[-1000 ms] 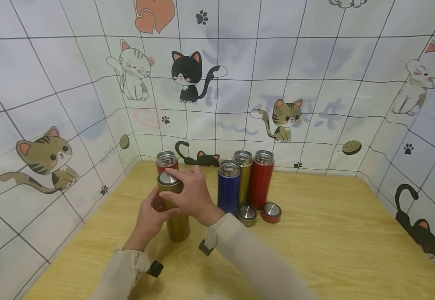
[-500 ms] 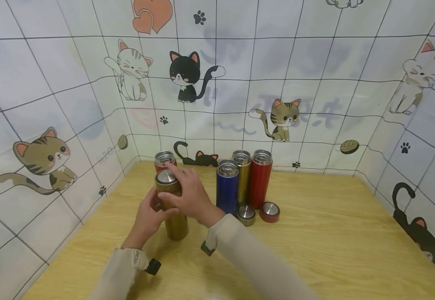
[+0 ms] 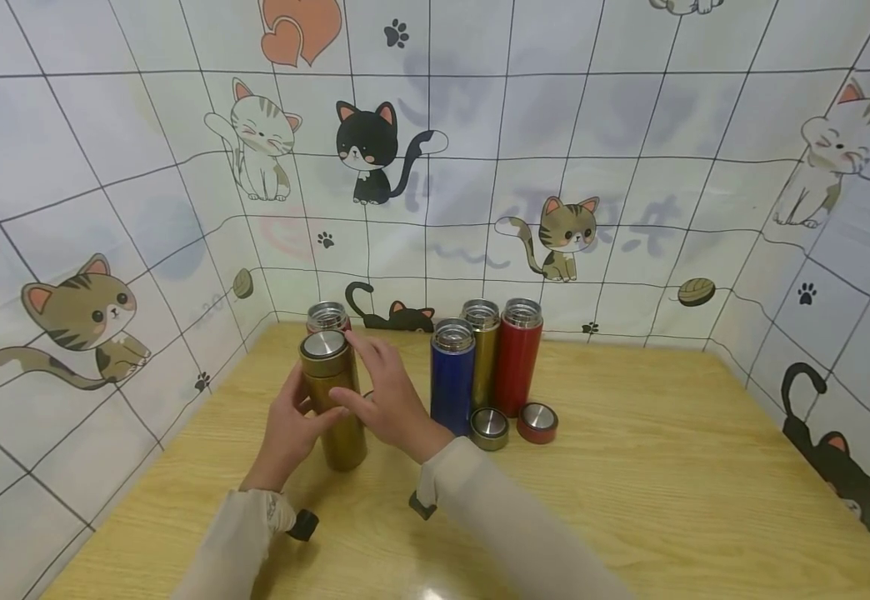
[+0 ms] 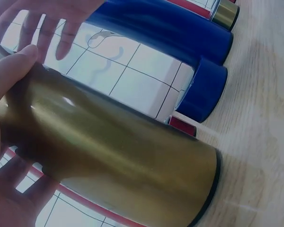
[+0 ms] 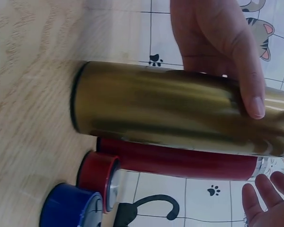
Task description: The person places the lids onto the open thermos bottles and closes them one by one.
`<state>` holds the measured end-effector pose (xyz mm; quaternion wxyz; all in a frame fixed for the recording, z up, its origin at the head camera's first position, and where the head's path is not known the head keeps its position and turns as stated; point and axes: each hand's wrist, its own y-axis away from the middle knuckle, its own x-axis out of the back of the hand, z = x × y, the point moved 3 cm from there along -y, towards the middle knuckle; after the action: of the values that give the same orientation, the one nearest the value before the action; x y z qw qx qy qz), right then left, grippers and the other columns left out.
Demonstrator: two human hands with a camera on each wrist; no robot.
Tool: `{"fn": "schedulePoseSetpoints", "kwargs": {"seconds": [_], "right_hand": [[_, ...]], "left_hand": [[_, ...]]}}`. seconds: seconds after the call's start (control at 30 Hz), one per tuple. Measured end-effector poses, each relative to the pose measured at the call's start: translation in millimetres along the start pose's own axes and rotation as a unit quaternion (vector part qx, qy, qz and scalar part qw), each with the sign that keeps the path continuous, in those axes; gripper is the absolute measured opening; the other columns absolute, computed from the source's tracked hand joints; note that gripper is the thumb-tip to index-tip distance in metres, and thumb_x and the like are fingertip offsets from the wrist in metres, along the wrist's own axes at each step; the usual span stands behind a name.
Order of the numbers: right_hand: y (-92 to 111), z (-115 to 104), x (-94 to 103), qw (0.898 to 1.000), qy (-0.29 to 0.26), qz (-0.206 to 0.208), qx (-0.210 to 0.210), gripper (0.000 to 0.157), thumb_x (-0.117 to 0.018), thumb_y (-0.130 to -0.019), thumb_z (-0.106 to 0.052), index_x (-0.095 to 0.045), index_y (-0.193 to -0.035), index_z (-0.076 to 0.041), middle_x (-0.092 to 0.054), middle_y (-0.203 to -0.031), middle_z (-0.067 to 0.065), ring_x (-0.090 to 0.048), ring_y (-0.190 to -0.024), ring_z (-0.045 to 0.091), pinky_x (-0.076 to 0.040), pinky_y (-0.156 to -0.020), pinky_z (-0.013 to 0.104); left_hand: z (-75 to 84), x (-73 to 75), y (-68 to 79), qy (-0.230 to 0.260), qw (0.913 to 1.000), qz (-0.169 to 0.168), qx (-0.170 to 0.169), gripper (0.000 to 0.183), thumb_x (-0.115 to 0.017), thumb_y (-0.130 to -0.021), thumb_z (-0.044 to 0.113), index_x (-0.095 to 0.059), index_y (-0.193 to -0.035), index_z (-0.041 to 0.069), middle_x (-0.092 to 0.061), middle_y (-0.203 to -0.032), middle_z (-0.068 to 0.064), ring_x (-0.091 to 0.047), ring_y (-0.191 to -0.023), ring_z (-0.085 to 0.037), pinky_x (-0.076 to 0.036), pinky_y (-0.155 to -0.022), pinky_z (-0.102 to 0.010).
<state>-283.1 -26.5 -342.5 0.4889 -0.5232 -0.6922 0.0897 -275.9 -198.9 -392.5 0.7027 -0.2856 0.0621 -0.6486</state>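
Note:
My left hand [image 3: 288,433] grips a gold thermos bottle [image 3: 336,404] around its upper body, thumb in front and fingers behind. The bottle stands nearly upright, with a steel-topped gold lid [image 3: 324,346] on its mouth. Beside the lid, my right hand [image 3: 393,400] has its fingers spread and extended, thumb tip close to the bottle's side. In the left wrist view the right hand's fingers [image 4: 45,35] are loose beyond the bottle. Seen from the right wrist, the left thumb [image 5: 252,90] lies across the gold body.
Behind stands a lidless red bottle [image 3: 327,317]. To the right are lidless blue [image 3: 452,383], gold [image 3: 484,350] and red [image 3: 519,358] bottles. A gold lid [image 3: 489,428] and a red lid [image 3: 537,422] lie before them. A blue lid [image 4: 201,90] sits near the blue bottle.
My right hand has come off the lid, its fingers opening away to the right. The gold bottle has shifted slightly left and back in my left hand.

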Motion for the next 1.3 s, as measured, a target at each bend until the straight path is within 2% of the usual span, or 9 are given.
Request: {"fn": "schedulePoseSetpoints", "kwargs": {"seconds": [0.2,0.4,0.57,0.7,0.77,0.93,1.0,1.13,1.3], "right_hand": [[6,9,-3.0,1.000,-0.011,0.005,-0.012,0.074,-0.062,-0.095,-0.039,-0.022,-0.155,-0.022,-0.038,-0.145,0.009,-0.038,-0.128,0.022,-0.040,-0.102,0.045],[10,18,-6.5,0.999,-0.008,0.002,-0.033,0.074,-0.061,-0.095,-0.042,-0.023,-0.154,-0.021,-0.041,-0.142,0.008,-0.041,-0.124,0.022,-0.041,-0.101,0.042],[13,25,-10.6,0.999,-0.004,-0.007,-0.050,0.074,-0.061,-0.095,-0.044,-0.024,-0.154,-0.020,-0.038,-0.146,0.008,-0.040,-0.128,0.020,-0.040,-0.104,0.042],[14,30,-14.5,0.998,0.000,-0.018,-0.067,0.073,-0.061,-0.094,-0.044,-0.025,-0.154,-0.020,-0.035,-0.149,0.005,-0.032,-0.136,0.019,-0.034,-0.109,0.044],[15,33,-16.8,0.997,-0.002,-0.026,-0.079,0.073,-0.061,-0.094,-0.044,-0.025,-0.154,-0.020,-0.034,-0.151,0.005,-0.029,-0.139,0.020,-0.032,-0.110,0.045],[18,39,-21.6,0.990,-0.009,-0.060,-0.130,0.073,-0.062,-0.094,-0.043,-0.025,-0.154,-0.023,-0.033,-0.152,0.004,-0.028,-0.140,0.021,-0.033,-0.109,0.046],[21,43,-24.1,0.985,-0.009,-0.080,-0.152,0.073,-0.062,-0.093,-0.045,-0.027,-0.153,-0.023,-0.033,-0.152,0.004,-0.029,-0.139,0.023,-0.034,-0.109,0.047],[25,50,-28.6,0.979,0.002,-0.113,-0.171,0.072,-0.061,-0.094,-0.047,-0.031,-0.152,-0.017,-0.036,-0.150,0.007,-0.032,-0.137,0.026,-0.035,-0.108,0.047],[26,58,-32.6,0.973,0.028,-0.142,-0.177,0.071,-0.062,-0.093,-0.047,-0.035,-0.151,-0.014,-0.040,-0.148,0.008,-0.035,-0.135,0.028,-0.036,-0.107,0.046]], "left_hand": [[0.4,3.0,-0.3,-0.006,0.9997,0.016,0.016,0.089,-0.081,-0.081,0.024,-0.030,-0.153,0.021,-0.047,-0.142,-0.012,-0.046,-0.129,-0.035,-0.039,-0.102,-0.057],[-0.1,7.1,-2.9,0.009,0.9986,0.047,0.022,0.088,-0.082,-0.080,0.021,-0.033,-0.152,0.022,-0.046,-0.143,-0.010,-0.046,-0.129,-0.034,-0.038,-0.103,-0.056],[-2.8,9.7,-5.1,0.024,0.9964,0.073,0.037,0.089,-0.083,-0.079,0.017,-0.032,-0.152,0.022,-0.044,-0.145,-0.008,-0.044,-0.130,-0.035,-0.036,-0.105,-0.055],[-4.9,12.5,-6.4,0.034,0.9945,0.089,0.045,0.088,-0.082,-0.080,0.016,-0.032,-0.152,0.023,-0.044,-0.146,-0.006,-0.044,-0.130,-0.033,-0.036,-0.105,-0.054],[-3.6,14.7,-6.6,0.038,0.9934,0.096,0.049,0.088,-0.082,-0.080,0.015,-0.032,-0.152,0.023,-0.045,-0.145,-0.006,-0.045,-0.128,-0.031,-0.037,-0.104,-0.053],[14.1,19.4,-4.6,0.041,0.9914,0.105,0.065,0.086,-0.079,-0.083,0.012,-0.030,-0.153,0.018,-0.044,-0.146,-0.010,-0.045,-0.129,-0.032,-0.036,-0.106,-0.052],[12.2,21.2,-4.5,0.039,0.9908,0.108,0.071,0.086,-0.078,-0.083,0.013,-0.030,-0.154,0.019,-0.043,-0.147,-0.009,-0.044,-0.130,-0.032,-0.035,-0.106,-0.052],[-6.8,24.4,-8.1,0.041,0.9895,0.117,0.074,0.089,-0.081,-0.081,0.016,-0.030,-0.153,0.027,-0.044,-0.146,-0.006,-0.044,-0.129,-0.030,-0.035,-0.106,-0.051],[-9.7,27.2,-9.1,0.046,0.9881,0.130,0.069,0.089,-0.079,-0.083,0.016,-0.027,-0.154,0.032,-0.042,-0.147,-0.003,-0.042,-0.131,-0.029,-0.033,-0.108,-0.051]]}}
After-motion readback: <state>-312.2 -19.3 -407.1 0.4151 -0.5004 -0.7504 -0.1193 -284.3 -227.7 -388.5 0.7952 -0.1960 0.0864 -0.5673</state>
